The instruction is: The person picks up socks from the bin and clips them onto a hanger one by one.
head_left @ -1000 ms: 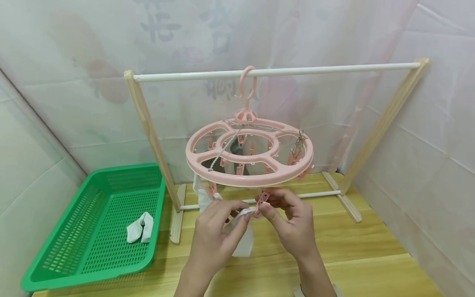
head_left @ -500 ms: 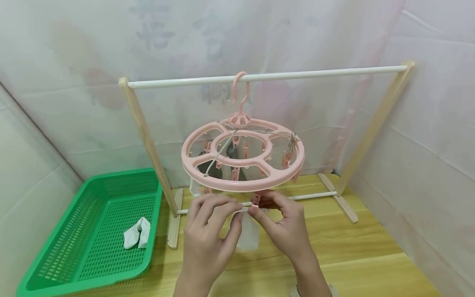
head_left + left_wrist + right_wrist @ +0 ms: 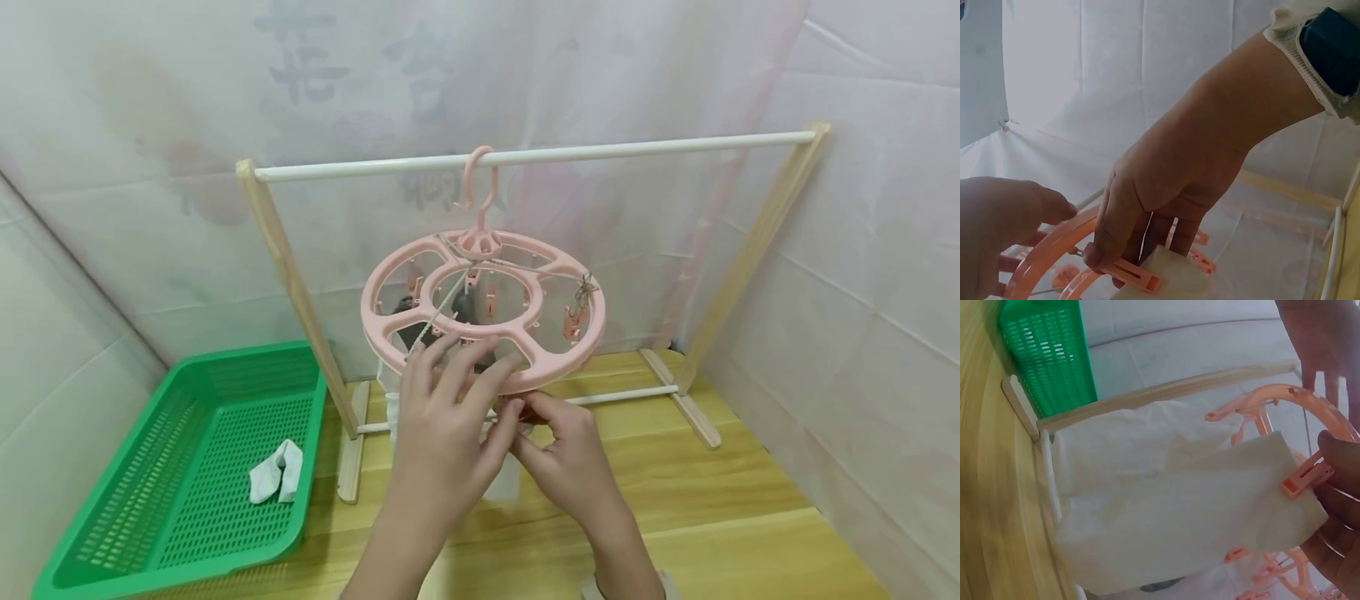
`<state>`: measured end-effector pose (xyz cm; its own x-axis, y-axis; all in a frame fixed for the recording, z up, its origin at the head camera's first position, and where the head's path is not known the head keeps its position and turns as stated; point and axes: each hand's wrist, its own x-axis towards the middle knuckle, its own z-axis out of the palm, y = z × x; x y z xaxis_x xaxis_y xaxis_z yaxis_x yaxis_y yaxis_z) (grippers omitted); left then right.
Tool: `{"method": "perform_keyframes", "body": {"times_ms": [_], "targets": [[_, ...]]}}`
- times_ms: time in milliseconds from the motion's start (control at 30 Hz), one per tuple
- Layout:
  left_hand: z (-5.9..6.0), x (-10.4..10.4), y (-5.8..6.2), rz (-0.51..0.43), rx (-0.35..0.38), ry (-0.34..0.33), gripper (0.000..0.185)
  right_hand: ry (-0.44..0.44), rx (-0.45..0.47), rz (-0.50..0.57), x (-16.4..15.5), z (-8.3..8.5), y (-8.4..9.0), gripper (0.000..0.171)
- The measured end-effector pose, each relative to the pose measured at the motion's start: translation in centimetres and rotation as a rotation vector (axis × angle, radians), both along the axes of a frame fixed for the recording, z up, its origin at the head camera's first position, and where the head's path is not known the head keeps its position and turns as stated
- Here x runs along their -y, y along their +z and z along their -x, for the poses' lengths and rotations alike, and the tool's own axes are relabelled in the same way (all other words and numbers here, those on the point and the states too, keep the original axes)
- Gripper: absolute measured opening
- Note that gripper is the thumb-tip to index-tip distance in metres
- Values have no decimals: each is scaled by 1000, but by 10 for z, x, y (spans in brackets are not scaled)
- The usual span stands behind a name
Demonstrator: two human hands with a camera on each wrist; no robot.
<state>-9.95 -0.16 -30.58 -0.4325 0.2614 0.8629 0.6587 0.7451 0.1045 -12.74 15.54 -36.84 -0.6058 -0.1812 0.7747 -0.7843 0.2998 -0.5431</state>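
White cloth sock (image 3: 1172, 506): hanging beneath the round pink plastic clip hanger (image 3: 480, 308), top edge in a pink clip (image 3: 1305, 479). Right hand (image 3: 570, 467) pinches that clip; left hand (image 3: 442, 433), fingers spread, steadies the hanger's rim. Clipping nearly done; another white sock (image 3: 276, 472) waits in the green plastic basket (image 3: 135, 508) left of the hanger.

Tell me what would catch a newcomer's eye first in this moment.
The round pink clip hanger stands out first, hung by its hook from the white rail of a wooden rack mid-scene. Just under its near rim, the right hand pinches a pink clip on the edge of a white cloth, while the left hand rests on the ring. A green basket with a white sock sits to the left.
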Motion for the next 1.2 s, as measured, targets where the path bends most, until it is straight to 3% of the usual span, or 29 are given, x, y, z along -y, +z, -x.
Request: {"method": "perform_keyframes", "body": {"times_ms": [200, 467, 700, 900, 1200], "targets": [[2, -2, -7, 122, 117, 73, 44, -42, 18, -43, -3, 0, 0, 29], [4, 4, -12, 117, 115, 97, 36, -53, 27, -76, -5, 2, 0, 33], [6, 12, -13, 86, 109, 107, 29, -123, -21, -44, -11, 4, 2, 33], [7, 20, -13, 75, 109, 115, 21, -196, -82, 107, -18, 4, 3, 16], [10, 37, -11, 47, 101, 69, 21, -287, -198, 360, -24, 6, 8, 11]]}}
